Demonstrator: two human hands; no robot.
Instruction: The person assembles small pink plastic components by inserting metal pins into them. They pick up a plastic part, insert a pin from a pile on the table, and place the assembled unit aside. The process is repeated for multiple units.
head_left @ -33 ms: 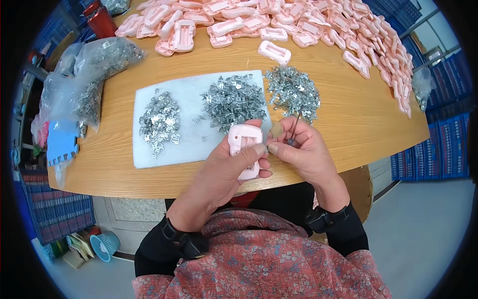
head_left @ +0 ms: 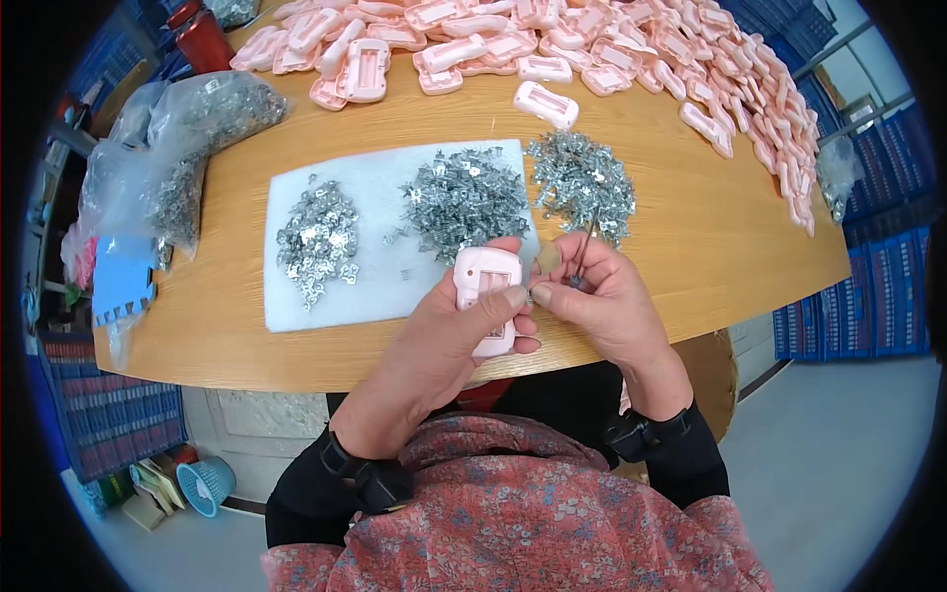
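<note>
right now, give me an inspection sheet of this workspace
Surface: wooden table, white foam sheet on it.
Job's things: pink casing; three heaps of metal pieces, two on the sheet.
Clutter: plastic bags and red container at left; casing pile along the far side.
Hands: left hand grips the casing; right hand, beside it, holds a thin dark tool.
Cables: nothing seen.
Surroundings: stacked blue containers both sides; light-blue basket on floor, left.

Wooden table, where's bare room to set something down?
Bare wood lies right of the rightmost metal pile, inside the curve of pink casings, and in the strip between the clear bags and white sheet. Crowded: the far edge and around the left hand and right hand.
</note>
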